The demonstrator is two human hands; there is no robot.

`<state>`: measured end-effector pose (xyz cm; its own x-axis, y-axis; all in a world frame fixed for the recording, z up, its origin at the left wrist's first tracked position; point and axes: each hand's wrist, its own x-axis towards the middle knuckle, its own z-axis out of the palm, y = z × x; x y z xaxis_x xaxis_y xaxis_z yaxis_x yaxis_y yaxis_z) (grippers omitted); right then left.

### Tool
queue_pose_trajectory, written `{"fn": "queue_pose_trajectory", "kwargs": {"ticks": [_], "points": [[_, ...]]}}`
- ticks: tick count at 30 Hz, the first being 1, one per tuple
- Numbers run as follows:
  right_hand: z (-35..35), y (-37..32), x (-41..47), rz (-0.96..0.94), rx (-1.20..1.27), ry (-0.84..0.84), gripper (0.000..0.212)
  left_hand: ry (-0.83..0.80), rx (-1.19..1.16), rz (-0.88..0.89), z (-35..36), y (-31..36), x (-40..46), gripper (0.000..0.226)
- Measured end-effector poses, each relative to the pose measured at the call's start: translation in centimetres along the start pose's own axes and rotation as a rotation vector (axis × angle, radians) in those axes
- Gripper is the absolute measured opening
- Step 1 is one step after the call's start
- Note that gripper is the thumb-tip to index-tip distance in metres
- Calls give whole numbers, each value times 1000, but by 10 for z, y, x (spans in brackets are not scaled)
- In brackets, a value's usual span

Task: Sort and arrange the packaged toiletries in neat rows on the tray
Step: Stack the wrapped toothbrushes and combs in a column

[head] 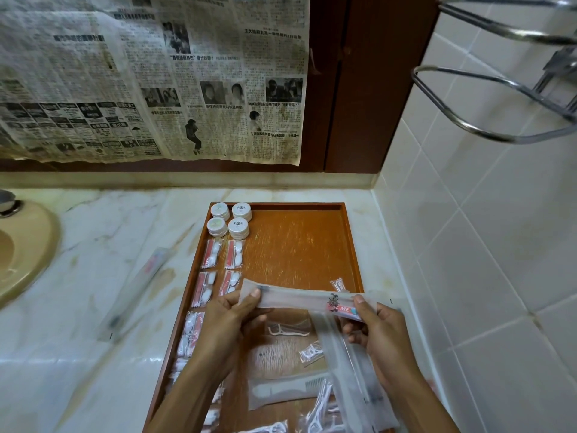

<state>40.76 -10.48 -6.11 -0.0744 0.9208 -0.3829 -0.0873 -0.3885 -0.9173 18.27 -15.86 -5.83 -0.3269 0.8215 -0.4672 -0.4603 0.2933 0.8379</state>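
**Toothbrush packet up in both hands over the tray**

I've got the dental kit packet (299, 300) stretched crosswise above the wooden tray (351, 245), roughly over its middle. My left hand (229, 323) pinches the plain end, thumb on top; my right hand (379, 326) pinches the printed end, where the little toothpaste tube shows through, and it also has a few more long packets (340, 354) hanging down from it toward the near edge. This thing looks featherlight and limp: thin frosted film, slick, stiff only where the brush runs inside. I reckon the ends are the place to hold it, as now; a one-handed grab mid-length would likely let it sag or slide. Along the tray's left edge the red-and-white sachets (218, 270) sit in two columns, round soaps (231, 220) at the far left corner. Loose floss picks (288, 331) and a packaged comb (287, 392) lie under my hands, unsorted. One more long packet (140, 292) waits on the marble counter (93, 307), left of the tray
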Motion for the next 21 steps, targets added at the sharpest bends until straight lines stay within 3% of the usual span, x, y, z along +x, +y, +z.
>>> {"fn": "queue_pose_trajectory", "kwargs": {"ticks": [13, 21], "points": [[21, -44, 99, -200, -304, 156, 13, 126, 305, 129, 29, 64, 91, 14], [42, -68, 208, -353, -758, 266, 13, 280, 840, 230, 49, 77, 185, 25]]}}
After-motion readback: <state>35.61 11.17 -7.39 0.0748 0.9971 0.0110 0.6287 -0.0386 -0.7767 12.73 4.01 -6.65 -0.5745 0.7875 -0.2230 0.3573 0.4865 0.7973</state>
